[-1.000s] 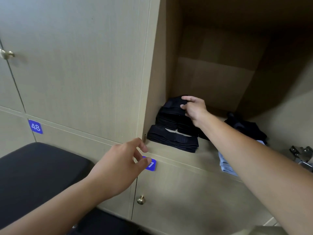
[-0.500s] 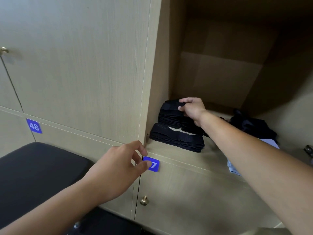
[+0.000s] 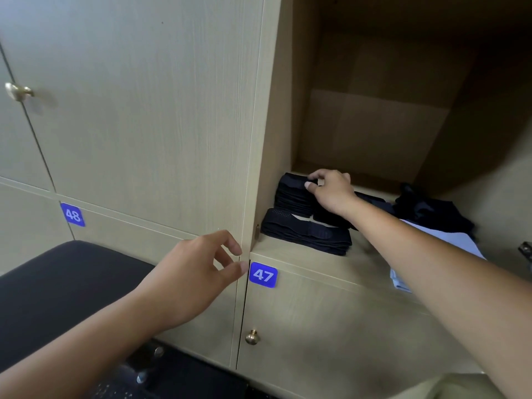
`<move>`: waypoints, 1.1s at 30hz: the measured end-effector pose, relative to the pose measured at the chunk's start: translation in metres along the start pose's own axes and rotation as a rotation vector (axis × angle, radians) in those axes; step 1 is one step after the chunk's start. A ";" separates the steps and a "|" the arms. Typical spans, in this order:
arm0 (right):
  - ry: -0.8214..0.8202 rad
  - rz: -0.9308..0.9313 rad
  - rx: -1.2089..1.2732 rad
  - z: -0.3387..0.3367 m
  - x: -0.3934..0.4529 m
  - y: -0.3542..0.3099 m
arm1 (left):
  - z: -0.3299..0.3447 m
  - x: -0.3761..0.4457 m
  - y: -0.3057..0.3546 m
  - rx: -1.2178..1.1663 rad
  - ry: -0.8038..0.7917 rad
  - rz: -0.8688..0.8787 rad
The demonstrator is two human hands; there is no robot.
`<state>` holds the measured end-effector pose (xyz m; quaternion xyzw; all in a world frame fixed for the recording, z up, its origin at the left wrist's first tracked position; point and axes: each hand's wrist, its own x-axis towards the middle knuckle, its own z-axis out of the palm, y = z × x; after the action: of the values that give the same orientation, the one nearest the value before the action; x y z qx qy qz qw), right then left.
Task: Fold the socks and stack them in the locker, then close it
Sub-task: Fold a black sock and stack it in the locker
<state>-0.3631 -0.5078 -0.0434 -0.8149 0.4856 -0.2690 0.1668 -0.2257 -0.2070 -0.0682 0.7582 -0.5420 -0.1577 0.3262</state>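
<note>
The open locker's shelf (image 3: 302,256) is pale wood. At its left end, close to the side wall, a stack of folded black socks (image 3: 293,197) stands behind a flatter folded black pair (image 3: 308,236) near the front edge. Toward the right lies a dark crumpled heap (image 3: 431,211), possibly more socks, resting partly on a light blue cloth (image 3: 449,243).

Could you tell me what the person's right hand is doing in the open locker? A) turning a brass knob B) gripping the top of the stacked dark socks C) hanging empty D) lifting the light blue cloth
B: the right hand has its fingers curled over the top sock of the dark sock stack inside the locker.
</note>
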 end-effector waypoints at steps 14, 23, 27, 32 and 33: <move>-0.070 -0.352 0.087 -0.024 -0.134 -0.053 | -0.037 -0.029 -0.020 0.098 0.048 -0.051; -0.160 -0.469 0.150 -0.015 -0.172 -0.092 | -0.055 -0.053 -0.039 0.172 0.079 -0.122; -0.255 -0.500 0.093 0.008 -0.184 -0.106 | -0.068 -0.065 -0.045 0.205 0.124 -0.157; -0.357 -0.572 0.102 0.034 -0.202 -0.133 | -0.092 -0.088 -0.053 0.221 0.172 -0.210; -0.372 -0.589 0.127 0.037 -0.207 -0.141 | -0.098 -0.094 -0.055 0.224 0.178 -0.221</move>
<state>-0.3212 -0.2585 -0.0552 -0.9430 0.1732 -0.1821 0.2181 -0.1625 -0.0777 -0.0435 0.8558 -0.4386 -0.0637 0.2668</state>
